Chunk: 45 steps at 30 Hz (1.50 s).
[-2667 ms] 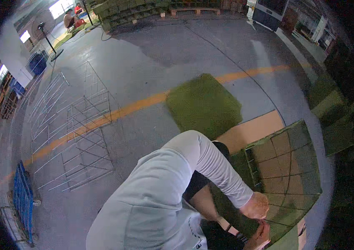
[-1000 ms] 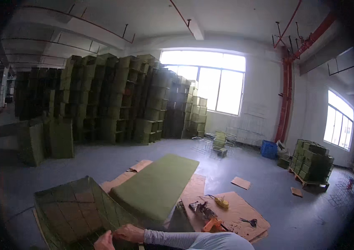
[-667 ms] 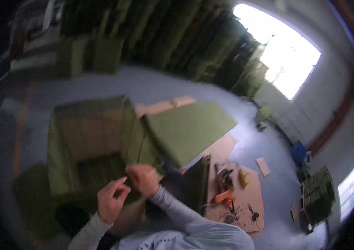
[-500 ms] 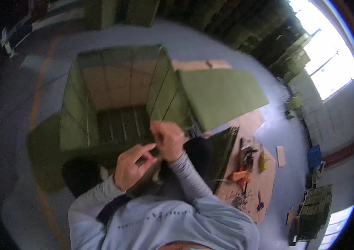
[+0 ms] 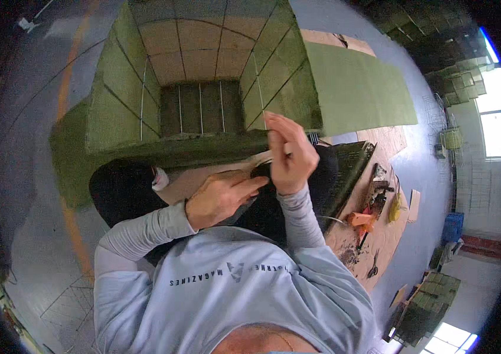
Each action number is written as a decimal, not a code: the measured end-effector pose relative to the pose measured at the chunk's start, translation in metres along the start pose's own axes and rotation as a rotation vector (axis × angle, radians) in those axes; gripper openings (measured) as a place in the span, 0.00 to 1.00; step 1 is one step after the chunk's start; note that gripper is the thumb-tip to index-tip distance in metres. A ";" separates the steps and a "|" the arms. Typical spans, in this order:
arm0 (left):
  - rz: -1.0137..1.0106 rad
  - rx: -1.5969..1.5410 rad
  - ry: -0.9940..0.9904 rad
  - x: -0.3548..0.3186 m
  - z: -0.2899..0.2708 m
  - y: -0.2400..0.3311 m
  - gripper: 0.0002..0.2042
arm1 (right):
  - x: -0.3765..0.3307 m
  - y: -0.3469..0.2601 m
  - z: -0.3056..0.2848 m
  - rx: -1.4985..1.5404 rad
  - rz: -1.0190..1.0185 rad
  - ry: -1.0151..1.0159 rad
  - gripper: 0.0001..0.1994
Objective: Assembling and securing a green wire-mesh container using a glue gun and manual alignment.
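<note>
In front of my knees stands an open-topped box [image 5: 289, 76] with green walls, dark grid lines and pale rods across its dark bottom. My left hand [image 5: 221, 197] is over my lap, its fingers stretched toward the right hand and nothing visible in them. Higher and to the right, my right hand [image 5: 293, 156] is raised by the box's near right corner. Its fingers point up, a gap shows between them and the thumb, and I see nothing held. A blurred pale strip [image 5: 262, 157] lies behind the hands; whether either one touches it I cannot tell.
A flat green sheet [image 5: 362, 88] lies right of the box. On a brown board [image 5: 345, 242] rest an orange-handled tool [image 5: 361, 219], a yellow tool [image 5: 396, 207], scissors [image 5: 373, 271] and small dark bits. A blue crate [image 5: 453, 227] stands farther right, near the wall.
My view has shifted, so the box sits higher in the picture. The right hand's fingers have straightened from a more curled shape. My left hand's fingers now reach out toward the right.
</note>
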<state>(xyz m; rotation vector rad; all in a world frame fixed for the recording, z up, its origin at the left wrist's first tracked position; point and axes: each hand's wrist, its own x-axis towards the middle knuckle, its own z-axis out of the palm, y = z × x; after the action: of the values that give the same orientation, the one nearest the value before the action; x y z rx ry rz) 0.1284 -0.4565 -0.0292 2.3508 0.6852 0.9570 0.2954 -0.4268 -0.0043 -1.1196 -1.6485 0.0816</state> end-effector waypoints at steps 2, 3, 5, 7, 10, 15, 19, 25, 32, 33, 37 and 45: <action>-0.020 -0.126 -0.085 -0.005 0.009 -0.004 0.15 | -0.009 0.003 -0.014 0.019 0.083 0.083 0.09; -0.029 -0.125 -0.082 -0.008 0.011 -0.005 0.15 | -0.011 0.005 -0.020 -0.023 0.085 0.111 0.08; -0.175 0.069 -0.626 -0.013 0.013 -0.007 0.15 | -0.013 0.005 -0.027 -0.030 0.089 0.153 0.09; -0.024 0.074 -0.493 -0.014 0.011 -0.012 0.15 | -0.011 0.004 -0.028 -0.049 0.086 0.163 0.09; 0.210 0.135 -0.279 -0.007 -0.003 -0.009 0.16 | -0.006 0.006 -0.024 -0.194 -0.072 0.048 0.11; 0.062 0.493 0.175 0.016 -0.034 -0.011 0.19 | 0.003 0.001 0.007 -0.300 -0.285 -0.338 0.17; -0.073 0.589 0.044 0.029 -0.043 -0.017 0.14 | 0.017 0.004 0.003 -0.124 -0.216 -0.504 0.11; -0.232 0.422 -0.339 0.061 -0.064 -0.028 0.19 | 0.049 0.012 -0.003 0.028 0.092 -0.882 0.06; 0.095 0.589 0.184 0.050 -0.067 -0.024 0.21 | 0.062 0.005 -0.026 -0.004 0.196 -0.582 0.08; -0.013 0.591 0.148 0.035 -0.074 -0.020 0.21 | 0.058 0.008 -0.031 0.019 0.094 -0.498 0.08; 0.019 0.705 0.129 0.000 -0.074 -0.028 0.19 | 0.035 0.010 -0.032 -0.116 -0.265 -0.565 0.12; -0.191 0.500 -0.087 0.022 -0.078 -0.033 0.13 | 0.038 0.014 -0.013 -0.170 -0.127 -0.690 0.06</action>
<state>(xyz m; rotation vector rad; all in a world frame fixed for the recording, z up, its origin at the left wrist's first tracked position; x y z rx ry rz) 0.0766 -0.3983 0.0097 2.6626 1.2013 0.6482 0.3156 -0.3985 0.0204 -1.1828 -2.3716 0.2738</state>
